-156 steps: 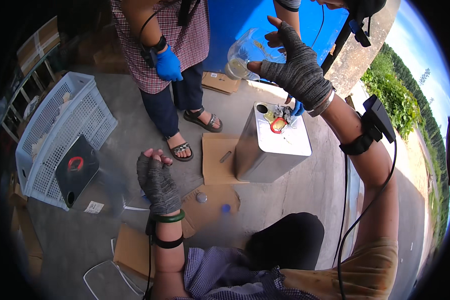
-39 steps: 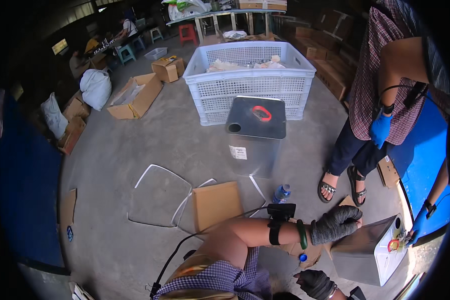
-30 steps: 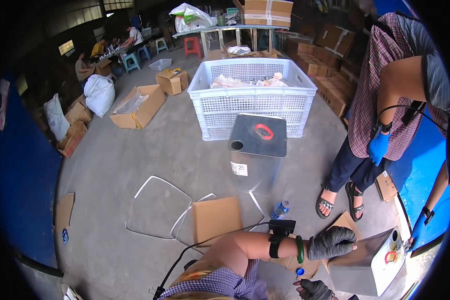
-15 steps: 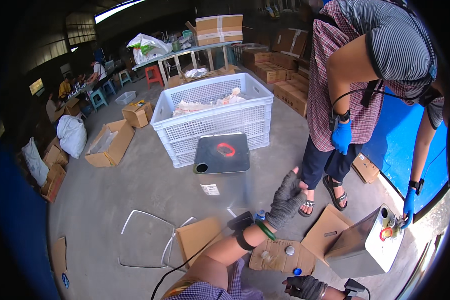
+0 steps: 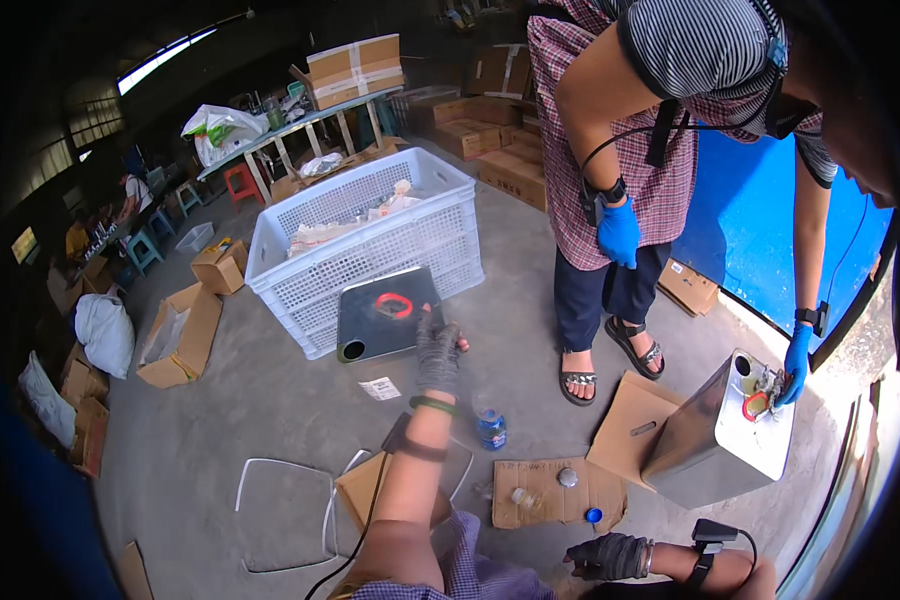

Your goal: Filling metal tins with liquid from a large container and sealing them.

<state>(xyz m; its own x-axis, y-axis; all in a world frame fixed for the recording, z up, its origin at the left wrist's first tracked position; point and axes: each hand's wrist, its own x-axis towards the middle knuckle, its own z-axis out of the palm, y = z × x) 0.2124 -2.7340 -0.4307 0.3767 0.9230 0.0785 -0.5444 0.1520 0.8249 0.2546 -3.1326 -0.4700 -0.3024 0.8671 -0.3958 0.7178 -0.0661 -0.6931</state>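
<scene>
My left hand (image 5: 438, 352), in a dark grey glove with bare fingertips, reaches forward with fingers apart beside the near right edge of a square metal tin (image 5: 378, 335). Whether it touches the tin I cannot tell. A red handle (image 5: 393, 305) and a round dark opening (image 5: 353, 350) show on the tin's top. Low in the view, my right hand (image 5: 610, 556), gloved alike, hangs with loosely bent fingers and nothing visible in them. Nearest to it are a blue cap (image 5: 594, 515), a silvery round lid (image 5: 567, 477) and a small clear object (image 5: 526, 499) on flat cardboard (image 5: 510, 512).
A bottle with blue contents (image 5: 491, 428) stands right of my left forearm. At right, a co-worker's blue-gloved hand (image 5: 796, 365) touches another tin (image 5: 705, 440). Behind my tin is a white crate (image 5: 370, 255). White strapping (image 5: 245, 510) lies on the floor at left.
The view has turned right. My left hand has moved from apart on the right to the tin's near right edge, and the blue bottle shows more. The co-worker remains bent over the other tin.
</scene>
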